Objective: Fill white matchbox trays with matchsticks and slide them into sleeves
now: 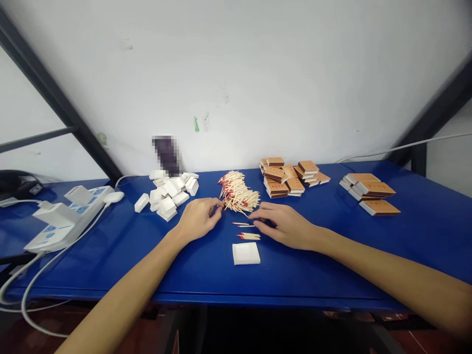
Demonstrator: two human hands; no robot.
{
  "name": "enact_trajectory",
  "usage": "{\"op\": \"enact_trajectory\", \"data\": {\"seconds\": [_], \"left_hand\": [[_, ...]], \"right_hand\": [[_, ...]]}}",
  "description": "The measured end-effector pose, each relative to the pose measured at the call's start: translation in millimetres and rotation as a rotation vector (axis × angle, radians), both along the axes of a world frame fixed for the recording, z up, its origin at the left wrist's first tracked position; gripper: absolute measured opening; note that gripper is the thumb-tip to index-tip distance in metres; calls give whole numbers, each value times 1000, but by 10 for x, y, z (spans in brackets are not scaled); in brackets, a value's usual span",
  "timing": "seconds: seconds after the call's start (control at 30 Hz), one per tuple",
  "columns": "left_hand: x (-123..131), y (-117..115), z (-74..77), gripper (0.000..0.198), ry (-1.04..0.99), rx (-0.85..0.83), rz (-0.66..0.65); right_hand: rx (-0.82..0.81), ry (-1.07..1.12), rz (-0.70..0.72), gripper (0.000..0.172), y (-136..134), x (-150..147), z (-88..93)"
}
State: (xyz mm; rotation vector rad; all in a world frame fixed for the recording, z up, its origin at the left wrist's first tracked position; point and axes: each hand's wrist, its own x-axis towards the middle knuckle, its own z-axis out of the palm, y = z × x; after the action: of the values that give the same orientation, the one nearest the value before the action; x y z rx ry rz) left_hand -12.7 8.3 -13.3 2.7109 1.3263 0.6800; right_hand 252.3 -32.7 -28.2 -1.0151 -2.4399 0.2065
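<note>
A heap of red-headed matchsticks [238, 191] lies in the middle of the blue table. My left hand [201, 216] rests at its left edge, thumb and index finger curled together by the match heads; what they hold, if anything, is hidden. On the other side, my right hand [282, 223] has its fingertips at the end of a single matchstick [244, 214] just below the heap. Two loose matchsticks [243, 225] lie under those fingertips, and a small row of matchsticks [250, 236] sits nearer me. Closest to me is a white matchbox tray [246, 253].
White matchbox trays [171, 189] are piled at the left back. Brown matchbox sleeves [289, 179] are heaped at the right back, with several more matchboxes [372, 191] farther right. A power strip [70, 221] with plugs and cables occupies the left side. A white wall stands behind.
</note>
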Motion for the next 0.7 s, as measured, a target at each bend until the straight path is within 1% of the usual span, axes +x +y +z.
{"op": "enact_trajectory", "data": {"seconds": [0.27, 0.3, 0.37, 0.43, 0.5, 0.57, 0.7], "left_hand": [[33, -31, 2, 19, 57, -17, -26], [30, -26, 2, 19, 60, -16, -6], [14, -6, 3, 19, 51, -5, 77], [-9, 25, 2, 20, 27, 14, 177], [-23, 53, -2, 21, 5, 25, 237], [-15, 66, -7, 25, -9, 21, 253], [62, 45, -13, 38, 9, 29, 233]], "right_hand": [[-23, 7, -28, 25, 75, 19, -24], [-29, 13, -38, 25, 84, 22, -24], [-47, 20, -47, 25, 102, 31, -24], [-67, 22, -25, 25, 114, 37, -19], [-86, 25, 16, 26, 116, 33, -8], [-100, 42, 48, 25, 118, 15, 6], [-132, 72, 58, 24, 142, -42, 30]]}}
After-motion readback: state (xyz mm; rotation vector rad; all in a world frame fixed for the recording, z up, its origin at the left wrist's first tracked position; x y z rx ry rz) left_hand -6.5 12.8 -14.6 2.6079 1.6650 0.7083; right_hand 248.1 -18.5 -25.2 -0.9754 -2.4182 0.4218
